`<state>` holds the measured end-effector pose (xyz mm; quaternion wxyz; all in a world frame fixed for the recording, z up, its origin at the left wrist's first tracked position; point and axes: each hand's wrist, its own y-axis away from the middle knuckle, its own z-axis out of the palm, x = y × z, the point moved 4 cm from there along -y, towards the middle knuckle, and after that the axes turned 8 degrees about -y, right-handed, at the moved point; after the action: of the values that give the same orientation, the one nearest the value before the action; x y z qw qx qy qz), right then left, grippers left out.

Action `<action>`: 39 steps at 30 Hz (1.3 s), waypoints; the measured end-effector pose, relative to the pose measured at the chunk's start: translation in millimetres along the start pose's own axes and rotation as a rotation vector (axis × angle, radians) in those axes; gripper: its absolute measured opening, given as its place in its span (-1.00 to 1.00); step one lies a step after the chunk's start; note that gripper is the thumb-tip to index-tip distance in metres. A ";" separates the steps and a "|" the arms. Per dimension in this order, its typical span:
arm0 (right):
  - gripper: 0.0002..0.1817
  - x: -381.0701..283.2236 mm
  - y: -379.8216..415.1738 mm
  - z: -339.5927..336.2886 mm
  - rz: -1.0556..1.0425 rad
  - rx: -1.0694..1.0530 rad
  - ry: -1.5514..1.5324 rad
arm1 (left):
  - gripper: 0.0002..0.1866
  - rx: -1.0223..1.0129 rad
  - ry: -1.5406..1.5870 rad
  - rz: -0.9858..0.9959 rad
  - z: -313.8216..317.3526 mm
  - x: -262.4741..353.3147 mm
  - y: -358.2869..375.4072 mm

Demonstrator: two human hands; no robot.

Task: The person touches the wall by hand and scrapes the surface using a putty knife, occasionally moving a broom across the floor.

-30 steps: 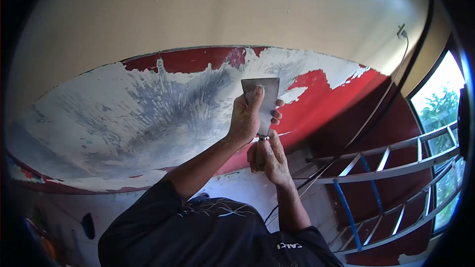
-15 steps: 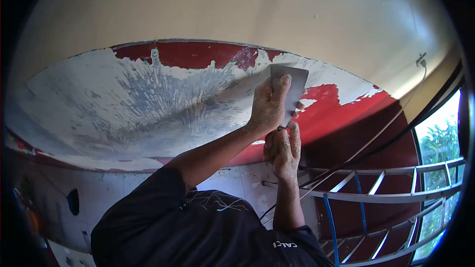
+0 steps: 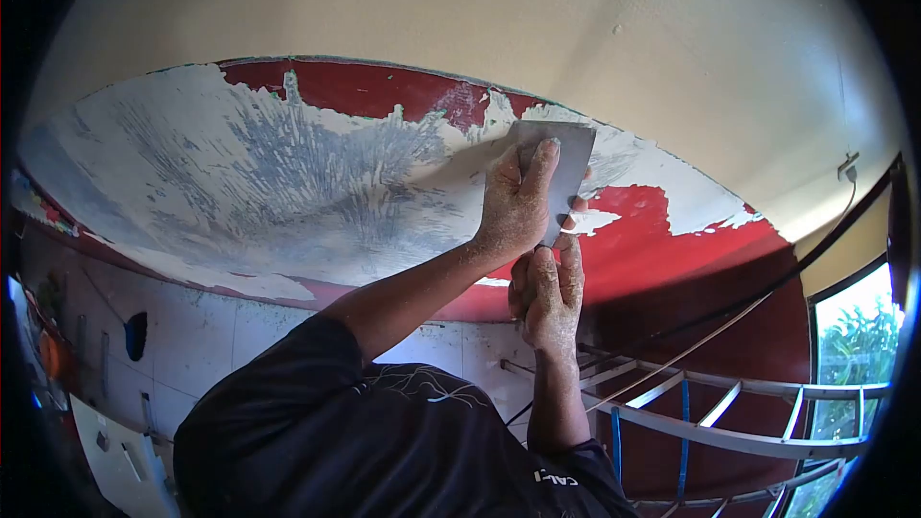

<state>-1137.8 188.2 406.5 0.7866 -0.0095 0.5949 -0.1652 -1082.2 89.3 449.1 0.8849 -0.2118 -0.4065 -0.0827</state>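
A grey, flat metal scraper (image 3: 573, 158) with a wide top edge is held up against the partly scraped surface (image 3: 374, 201). My left hand (image 3: 518, 192) has its thumb along the scraper's near face, with fingertips showing past its right edge. Below it, my right hand (image 3: 551, 295) is closed round the narrow lower end of the scraper. Both hands are speckled with pale dust. The surface shows white and grey patches beside red paint (image 3: 633, 235).
A metal ladder (image 3: 729, 432) with blue bars lies to the lower right, near a window (image 3: 854, 336). Cables (image 3: 758, 299) run across the right side. A beige surface (image 3: 432, 0) spans the top. White floor tiles (image 3: 192, 336) show at lower left.
The view has shifted slightly, so the ladder and window sit lower and more of the lower left shows. Both hands still hold the scraper, which has tilted a little.
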 end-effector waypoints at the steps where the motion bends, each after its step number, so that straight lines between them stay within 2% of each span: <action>1: -0.56 -2.3 -1.1 0.0 0.011 -0.017 0.004 | -0.62 -0.004 -0.026 0.016 -0.3 2.0 -1.9; 3: -0.38 -4.2 0.0 -1.6 0.037 -0.039 0.010 | -0.60 -0.010 -0.044 -0.007 0.3 -0.6 2.5; 5: -0.38 -1.1 5.6 -1.6 0.062 0.006 0.010 | -0.60 -0.016 -0.026 -0.049 2.5 -2.9 4.7; 6: -0.38 -0.5 5.2 -2.6 0.074 0.020 0.016 | -0.60 -0.020 -0.010 -0.001 1.9 -3.9 3.2; 14: -0.34 -4.4 -1.5 -0.6 0.058 -0.063 0.079 | -0.58 0.030 -0.034 -0.004 1.5 2.9 0.6; 17: -0.41 -13.8 -0.8 8.8 0.030 -0.029 0.048 | -0.58 0.032 -0.032 -0.035 2.2 4.9 1.7; 23: -0.33 -7.6 -1.4 7.2 0.100 -0.042 0.007 | -0.57 0.033 -0.060 -0.034 -1.0 9.6 1.0; 28: -0.32 -4.9 2.5 11.2 0.067 -0.020 0.012 | -0.59 0.054 -0.050 -0.059 -2.7 6.1 4.6; 32: -0.30 -6.8 -2.8 12.5 0.090 -0.047 -0.062 | -0.61 0.019 -0.059 -0.004 -0.1 16.9 -1.7; 36: -0.70 -3.0 7.8 15.6 0.093 0.010 -0.061 | -0.62 0.007 -0.095 -0.060 -2.2 19.8 2.7; 39: -0.74 -6.2 6.7 18.7 0.067 0.000 -0.049 | -0.62 -0.004 -0.064 -0.039 -4.8 15.6 4.5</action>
<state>-1120.0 192.8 416.3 0.8059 0.0066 0.5756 -0.1384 -1067.2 91.6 456.7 0.8692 -0.2080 -0.4386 -0.0939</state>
